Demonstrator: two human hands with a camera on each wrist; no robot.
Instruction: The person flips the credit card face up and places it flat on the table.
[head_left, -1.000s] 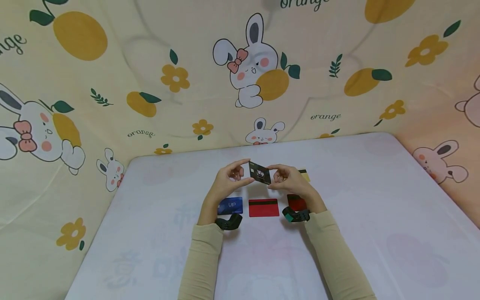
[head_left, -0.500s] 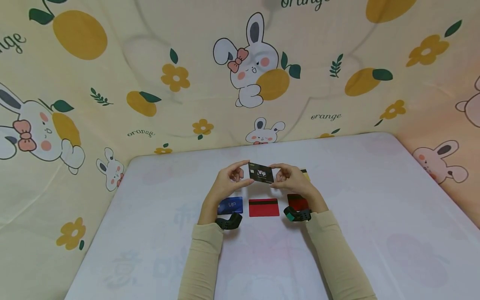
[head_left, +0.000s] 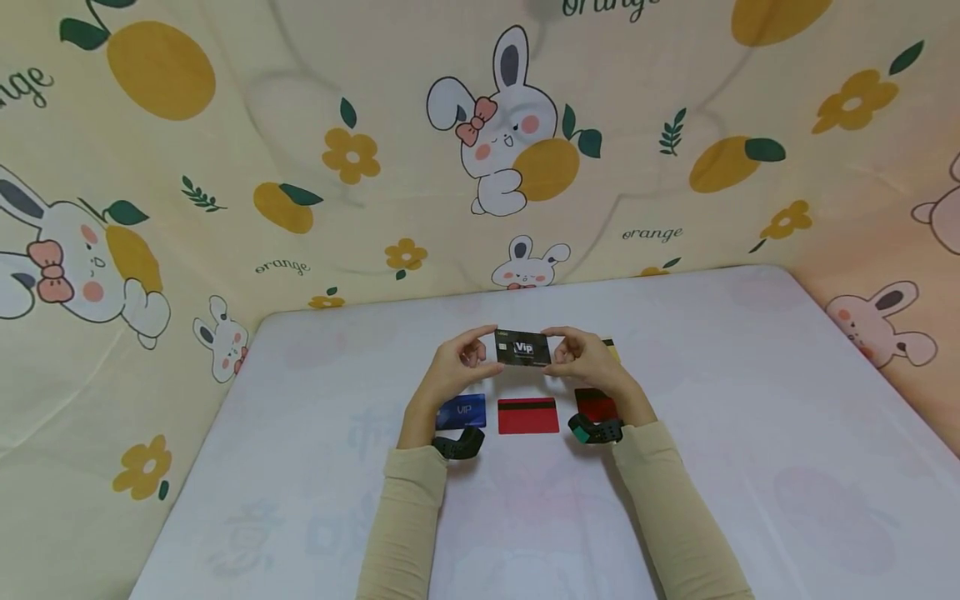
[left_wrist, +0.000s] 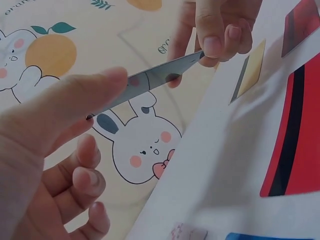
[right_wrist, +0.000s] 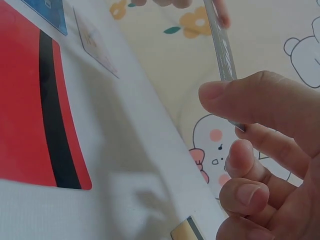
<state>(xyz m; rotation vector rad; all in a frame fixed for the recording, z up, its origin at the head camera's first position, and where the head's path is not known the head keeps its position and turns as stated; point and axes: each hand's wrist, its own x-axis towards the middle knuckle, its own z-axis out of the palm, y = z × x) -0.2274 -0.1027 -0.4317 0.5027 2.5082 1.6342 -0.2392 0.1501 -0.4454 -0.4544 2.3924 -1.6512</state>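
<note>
A black card (head_left: 522, 348) printed "Vip" is held up above the table between both hands, its printed face toward the head camera. My left hand (head_left: 455, 367) pinches its left edge between thumb and forefinger. At the opposite edge, my right hand (head_left: 587, 360) grips it the same way. The other fingers of both hands are curled in. Seen nearly edge-on, the card (left_wrist: 160, 74) spans the two hands in the left wrist view. Below it on the table lies a red card (head_left: 527, 416) with a black stripe.
A blue VIP card (head_left: 462, 411) lies left of the red one. A second red card (head_left: 594, 404) sits partly under the right wrist's band. Behind the right hand, a yellow card (head_left: 611, 348) is mostly hidden. A pale card (right_wrist: 94, 42) shows near the blue one. A printed cloth hangs behind the white table (head_left: 300, 467).
The black card has turned from tilted to nearly level and faces the head camera more squarely. The right hand has shifted slightly right; both hands keep their pinch.
</note>
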